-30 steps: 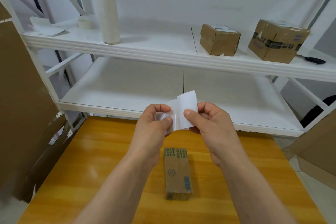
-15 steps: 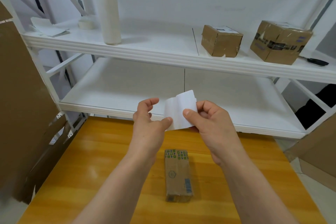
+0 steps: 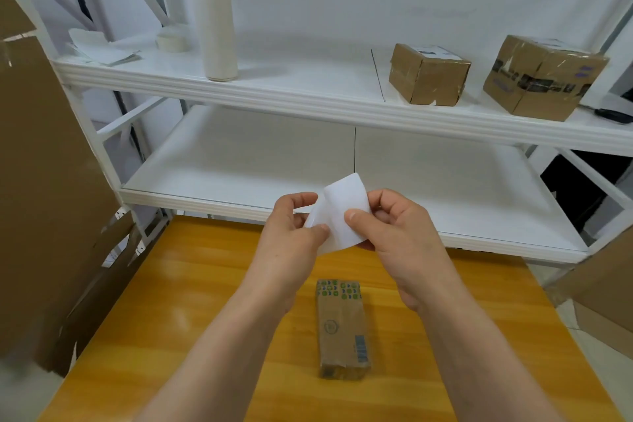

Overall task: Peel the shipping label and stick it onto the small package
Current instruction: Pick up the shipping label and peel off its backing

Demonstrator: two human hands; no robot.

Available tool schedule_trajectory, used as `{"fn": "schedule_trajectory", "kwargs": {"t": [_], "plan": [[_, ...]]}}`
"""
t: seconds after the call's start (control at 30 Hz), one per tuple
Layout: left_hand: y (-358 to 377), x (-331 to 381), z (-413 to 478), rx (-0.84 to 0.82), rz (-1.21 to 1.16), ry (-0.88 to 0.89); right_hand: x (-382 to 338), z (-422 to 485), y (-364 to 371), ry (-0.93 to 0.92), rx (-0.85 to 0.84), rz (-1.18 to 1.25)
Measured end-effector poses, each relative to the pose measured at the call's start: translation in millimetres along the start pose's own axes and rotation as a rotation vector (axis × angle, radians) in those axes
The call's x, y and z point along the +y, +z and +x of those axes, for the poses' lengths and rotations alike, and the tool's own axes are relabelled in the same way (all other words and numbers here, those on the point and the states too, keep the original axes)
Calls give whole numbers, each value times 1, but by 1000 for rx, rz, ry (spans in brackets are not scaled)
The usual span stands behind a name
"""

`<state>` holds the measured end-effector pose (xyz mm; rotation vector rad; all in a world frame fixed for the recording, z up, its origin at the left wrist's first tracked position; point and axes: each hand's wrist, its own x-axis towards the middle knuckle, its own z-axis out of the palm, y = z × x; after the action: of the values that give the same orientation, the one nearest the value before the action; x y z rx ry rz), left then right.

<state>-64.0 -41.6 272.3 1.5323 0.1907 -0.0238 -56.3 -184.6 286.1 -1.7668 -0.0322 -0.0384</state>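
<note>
A white shipping label (image 3: pixel 342 209) is held in the air above the far part of the wooden table (image 3: pixel 191 301), curled at its top. My left hand (image 3: pixel 291 236) pinches its left edge between thumb and fingers. My right hand (image 3: pixel 394 233) grips its right side with the thumb on the front. Below the hands, a small brown package (image 3: pixel 342 325) lies flat on the table, long side running away from me, with a green patterned strip at its far end. Whether the backing is separated from the label is not visible.
A white metal shelf unit (image 3: pixel 308 99) stands behind the table. Its upper shelf holds a tall white bottle (image 3: pixel 215 24), a tape roll (image 3: pixel 171 41), papers and two cardboard boxes (image 3: pixel 428 75) (image 3: pixel 544 75). Flat cardboard sheets (image 3: pixel 44 181) lean at the left and right.
My left hand opened its fingers, then closed again on the label's left edge. The label shifted slightly and curled more between the two hands. The package has not moved.
</note>
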Motion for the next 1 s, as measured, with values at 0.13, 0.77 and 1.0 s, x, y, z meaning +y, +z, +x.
{"fn": "schedule_trajectory", "kwargs": {"t": [0.13, 0.77, 1.0], "plan": [[-3, 0, 3, 2, 8, -31, -2, -1, -1, 22, -5, 66], [-18, -7, 7, -141, -14, -101, -9, -8, -8, 50, -5, 148], [-18, -10, 8, -149, -12, -71, -10, -10, -10, 47, -6, 148]]}}
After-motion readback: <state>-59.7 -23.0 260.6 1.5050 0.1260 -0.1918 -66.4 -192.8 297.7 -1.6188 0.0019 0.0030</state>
